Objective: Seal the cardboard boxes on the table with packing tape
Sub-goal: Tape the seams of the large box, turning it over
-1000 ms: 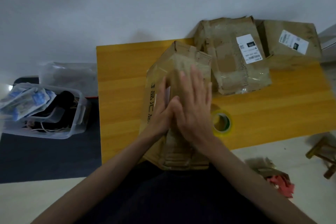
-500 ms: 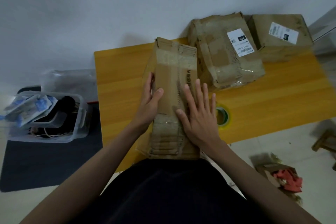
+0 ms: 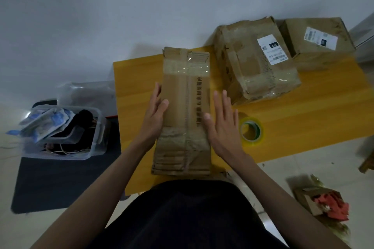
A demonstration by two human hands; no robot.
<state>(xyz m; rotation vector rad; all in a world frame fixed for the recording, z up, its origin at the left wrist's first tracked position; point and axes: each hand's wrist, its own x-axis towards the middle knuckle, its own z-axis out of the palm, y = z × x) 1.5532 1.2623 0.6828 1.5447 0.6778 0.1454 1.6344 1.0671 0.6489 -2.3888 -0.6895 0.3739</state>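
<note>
Cardboard box (image 3: 185, 107): centre frame on the table (image 3: 303, 111), now lying flat lengthwise.
Our left hand (image 3: 154, 115): moved to its left edge, fingers straight, together.
Our right hand (image 3: 222, 121): slid off to the right side, fingers spread.
Tape roll (image 3: 251, 130): right of centre, untouched; we judge taping comes next.

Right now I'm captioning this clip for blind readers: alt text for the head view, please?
Two open hands, left hand and right hand, flank a long taped cardboard box on a yellow table. A tape roll lies right of it, with two more boxes behind.
</note>
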